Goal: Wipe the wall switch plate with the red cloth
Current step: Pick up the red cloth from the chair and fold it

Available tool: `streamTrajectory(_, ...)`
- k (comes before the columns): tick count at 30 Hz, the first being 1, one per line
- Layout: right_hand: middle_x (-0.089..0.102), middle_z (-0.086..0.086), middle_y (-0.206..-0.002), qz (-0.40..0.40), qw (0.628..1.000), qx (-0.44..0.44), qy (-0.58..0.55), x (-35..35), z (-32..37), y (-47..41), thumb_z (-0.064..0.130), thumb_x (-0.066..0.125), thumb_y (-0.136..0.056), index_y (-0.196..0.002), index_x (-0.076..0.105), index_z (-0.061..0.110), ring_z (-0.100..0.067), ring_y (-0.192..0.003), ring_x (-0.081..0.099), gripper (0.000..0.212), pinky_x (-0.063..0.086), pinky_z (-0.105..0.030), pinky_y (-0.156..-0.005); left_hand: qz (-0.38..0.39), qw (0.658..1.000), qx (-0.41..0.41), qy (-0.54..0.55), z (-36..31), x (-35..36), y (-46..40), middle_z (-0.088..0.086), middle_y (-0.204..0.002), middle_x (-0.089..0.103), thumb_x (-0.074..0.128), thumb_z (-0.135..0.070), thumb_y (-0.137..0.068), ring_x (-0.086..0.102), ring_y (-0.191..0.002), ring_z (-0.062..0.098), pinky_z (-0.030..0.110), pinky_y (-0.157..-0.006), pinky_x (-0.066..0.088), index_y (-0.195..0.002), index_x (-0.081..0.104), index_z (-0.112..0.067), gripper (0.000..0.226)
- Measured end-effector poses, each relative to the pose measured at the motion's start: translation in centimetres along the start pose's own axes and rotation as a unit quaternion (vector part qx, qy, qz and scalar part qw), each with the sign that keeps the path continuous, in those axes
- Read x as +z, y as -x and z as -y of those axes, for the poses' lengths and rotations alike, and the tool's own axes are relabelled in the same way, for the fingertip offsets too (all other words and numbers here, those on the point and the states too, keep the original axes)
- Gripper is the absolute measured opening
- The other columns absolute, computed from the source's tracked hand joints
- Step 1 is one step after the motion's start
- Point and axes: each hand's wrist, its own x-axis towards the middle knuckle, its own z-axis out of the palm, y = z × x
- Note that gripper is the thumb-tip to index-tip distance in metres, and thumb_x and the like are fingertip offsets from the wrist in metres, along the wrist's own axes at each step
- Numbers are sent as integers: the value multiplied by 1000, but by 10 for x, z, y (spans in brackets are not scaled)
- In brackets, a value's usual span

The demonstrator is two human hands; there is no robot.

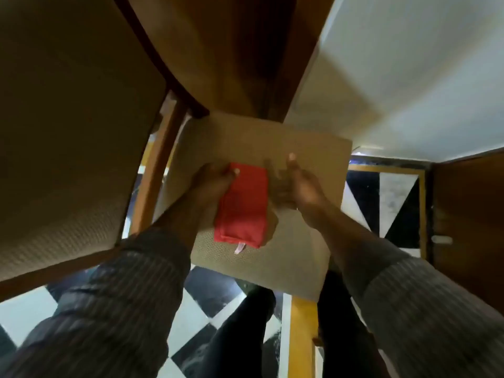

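The red cloth [241, 207] is folded into a neat, thick rectangle, long and narrow, its far end pointing away from the person and its near end squared off. The colour is a plain, even red with no pattern. A small pale label [239, 248] sticks out from the near edge. It lies on the woven tan seat of a chair [300, 246], roughly in the middle of the cushion.

The left hand [211, 186] is on the cloth's left side, fingers curled over the far left corner with a fingertip showing on top of the red fabric, so it grips the cloth at that edge. The right hand [298, 184] is just to the right of the cloth, blurred, palm turned inward with fingers loosely spread and one finger raised; it holds nothing, and I cannot tell whether it touches the cloth's right edge. Both forearms come out of striped grey sleeves [131, 309].

A second chair [68, 132] with the same tan weave and a wooden frame stands close on the left. A brown wooden tabletop [231, 50] hangs over the far edge of the seat. Below is a floor [201, 309] of black and white tiles with yellow bands, and a dark wooden door [469, 214] is at the right.
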Motion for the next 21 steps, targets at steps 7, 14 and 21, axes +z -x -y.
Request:
streamTrajectory(7,60,-7,-62,-25,998,-28,45,40,-34,-34,31,73,-88,-54,59,21,-23,-59,57,39,51,-44,-64,-76,987,-15,-140,33,37,-13,22,-136,63,74,-36,-90,59,-128,38,44,-106,47,-134,59,-1,59)
streamTrajectory(14,69,11,-60,28,999,-29,35,31,-16,-27,13,58,-99,-79,61,23,-9,-56,68,23,55,-26,-46,-22,991,-49,126,28,27,-3,13,-119,72,70,-32,-94,68,-110,32,52,-101,54,-123,66,-10,36)
streamTrajectory(21,68,0,-85,-4,994,-101,40,-9,50,10,20,55,-102,-94,58,24,-17,-67,66,10,56,-33,-52,1,982,44,186,-42,12,34,-1,-108,70,65,-27,-99,68,-94,13,29,-80,57,-111,61,-17,16)
